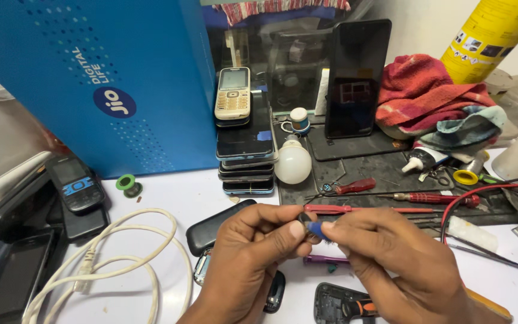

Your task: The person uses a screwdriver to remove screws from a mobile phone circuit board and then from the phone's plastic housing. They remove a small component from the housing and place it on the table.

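My left hand [250,255] and my right hand [391,258] meet at the middle front of the white table [169,198]. Together their fingertips pinch a small blue part with a dark metal end [314,228]; most of it is hidden by the fingers. Under my hands lie a black phone back cover [211,231], an opened phone body [331,303] and a purple-handled tool [325,260]. An orange-and-black screwdriver [364,308] pokes out below my right hand.
A stack of phones [246,144] topped by a beige keypad phone stands beside a white bulb [293,162]. Red screwdrivers [391,204] lie on a dark mat. White cable [109,258] coils at left beside more phones [76,183]. A blue box [91,78], a red cloth [421,90] and a yellow can [490,36] stand behind.
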Demonstrator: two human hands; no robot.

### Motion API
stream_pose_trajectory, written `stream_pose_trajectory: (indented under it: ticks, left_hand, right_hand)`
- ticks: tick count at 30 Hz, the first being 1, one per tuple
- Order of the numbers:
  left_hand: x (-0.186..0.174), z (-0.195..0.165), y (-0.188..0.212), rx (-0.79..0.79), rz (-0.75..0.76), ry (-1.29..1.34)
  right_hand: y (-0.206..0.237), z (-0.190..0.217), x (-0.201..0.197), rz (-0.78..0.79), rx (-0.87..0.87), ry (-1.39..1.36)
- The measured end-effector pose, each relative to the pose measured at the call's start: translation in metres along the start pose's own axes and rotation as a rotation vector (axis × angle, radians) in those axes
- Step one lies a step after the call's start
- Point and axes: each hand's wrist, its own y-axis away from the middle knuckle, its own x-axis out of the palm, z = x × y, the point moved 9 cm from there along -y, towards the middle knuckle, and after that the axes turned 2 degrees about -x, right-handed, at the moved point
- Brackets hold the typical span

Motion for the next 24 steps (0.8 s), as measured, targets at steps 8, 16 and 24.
stream_pose_trajectory:
  ticks: [8,16,24]
  left_hand:
    - [0.005,0.009,0.0,-0.022,0.031,0.012]
    - [0.006,0.005,0.002,-0.017,0.034,0.025]
    - [0.002,0.0,0.004,-0.002,-0.013,-0.008]
  right_hand:
    - [-0.003,0.002,-0.007,-0.046,-0.05,0.044]
    - [-0.001,0.005,0.0,-0.026,-0.045,0.002]
    - [-0.004,0.006,-0.002,0.001,-0.05,-0.016]
